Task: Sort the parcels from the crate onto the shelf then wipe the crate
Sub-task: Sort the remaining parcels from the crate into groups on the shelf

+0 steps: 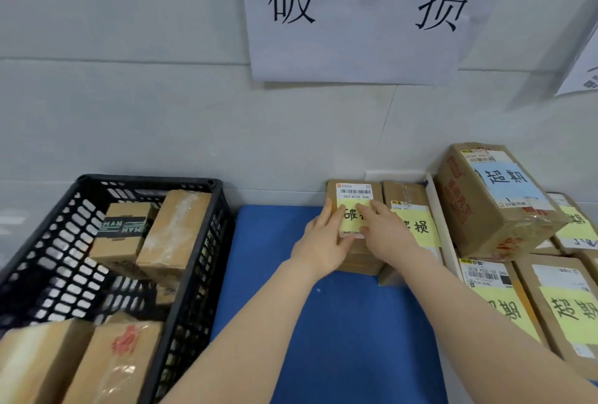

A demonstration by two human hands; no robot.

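A small cardboard parcel (355,196) with a barcode label and a yellow note lies on the blue shelf surface (323,322) against the wall. My left hand (320,241) rests on its left side with straight fingers. My right hand (388,235) lies flat across its top and right edge. A second yellow-noted parcel (412,209) sits right beside it. The black plastic crate (200,235) stands at the left and holds several brown parcels (174,235).
A white divider (443,235) separates this section from stacked parcels (495,196) with yellow and blue notes at the right. A large paper sign (356,15) hangs on the wall above. The crate's right wall touches the blue surface's left edge.
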